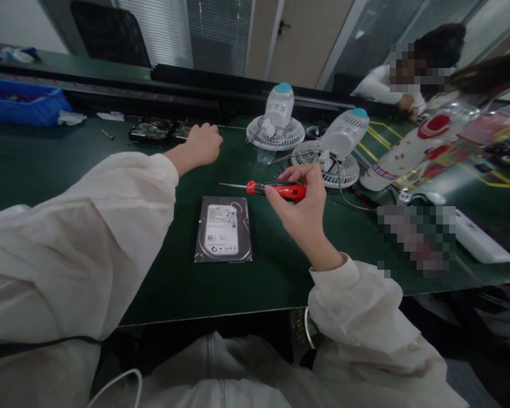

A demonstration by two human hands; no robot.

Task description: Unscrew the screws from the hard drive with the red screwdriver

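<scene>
Head view: right hand (301, 212) pinches the driver (261, 187), pointing to 9 o'clock. The drive (221, 229) lies at 8 o'clock from it. I can't tell how the left hand (204, 144) grips. Best hold the driver steady.

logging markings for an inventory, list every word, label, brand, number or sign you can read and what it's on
"Seagate", probably: top of the hard drive label; blurred, so not certain.
"CE", probably: bottom row of the same label; its other print is too small to read.
White bottle: red markings, no readable words.
White oblong device: faint mark, too small to read.
Screwdriver: no readable text.
</scene>
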